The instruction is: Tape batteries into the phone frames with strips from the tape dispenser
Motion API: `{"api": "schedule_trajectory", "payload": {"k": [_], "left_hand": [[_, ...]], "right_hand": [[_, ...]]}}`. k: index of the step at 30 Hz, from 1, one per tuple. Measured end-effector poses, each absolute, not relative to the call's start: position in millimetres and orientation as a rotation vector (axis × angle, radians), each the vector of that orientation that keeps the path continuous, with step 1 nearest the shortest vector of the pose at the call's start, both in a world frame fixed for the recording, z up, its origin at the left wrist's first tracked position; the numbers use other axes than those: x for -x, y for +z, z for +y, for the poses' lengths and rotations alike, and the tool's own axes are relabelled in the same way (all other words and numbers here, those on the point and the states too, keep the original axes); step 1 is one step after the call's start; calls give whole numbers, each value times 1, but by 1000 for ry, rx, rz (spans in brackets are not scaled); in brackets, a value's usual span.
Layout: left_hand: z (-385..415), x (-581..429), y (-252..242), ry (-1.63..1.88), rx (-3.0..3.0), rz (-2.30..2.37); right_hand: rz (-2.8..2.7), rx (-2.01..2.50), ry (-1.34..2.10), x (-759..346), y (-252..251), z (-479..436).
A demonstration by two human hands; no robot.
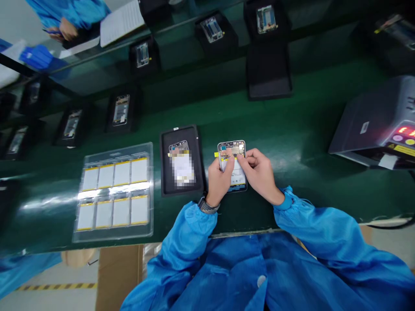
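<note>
An opened phone frame (232,152) with a white battery in it lies on the green bench (292,138) in front of me. My left hand (218,180) grips its left side, fingers curled round the edge. My right hand (259,172) is closed on its right side, thumb and fingers pinched at the battery's top edge. Just to the left, a second phone frame (181,166) rests in a black tray (165,172). Further left stands a clear blister tray (113,192) holding several white batteries.
A grey machine (376,125) with red lights sits at the right. Several black trays with phone frames (121,110) line the far conveyor, and an empty black tray (269,73) lies behind. Another person's hands (61,30) and papers (121,21) are at top left. A cardboard box (119,276) stands below the bench.
</note>
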State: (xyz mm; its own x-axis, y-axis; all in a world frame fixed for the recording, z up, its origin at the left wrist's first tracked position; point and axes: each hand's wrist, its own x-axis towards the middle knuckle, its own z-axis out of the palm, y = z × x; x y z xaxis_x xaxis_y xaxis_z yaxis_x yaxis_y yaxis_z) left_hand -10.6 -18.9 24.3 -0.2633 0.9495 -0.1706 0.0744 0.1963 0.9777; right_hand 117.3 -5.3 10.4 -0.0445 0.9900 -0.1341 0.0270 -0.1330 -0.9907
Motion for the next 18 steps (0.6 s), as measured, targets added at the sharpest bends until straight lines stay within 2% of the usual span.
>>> {"api": "schedule_trajectory", "payload": {"k": [18], "left_hand": [[-22,16,15,1157,-1078,1455]], "right_hand": [[-1326,1320,1207,-123,12,-4]]}}
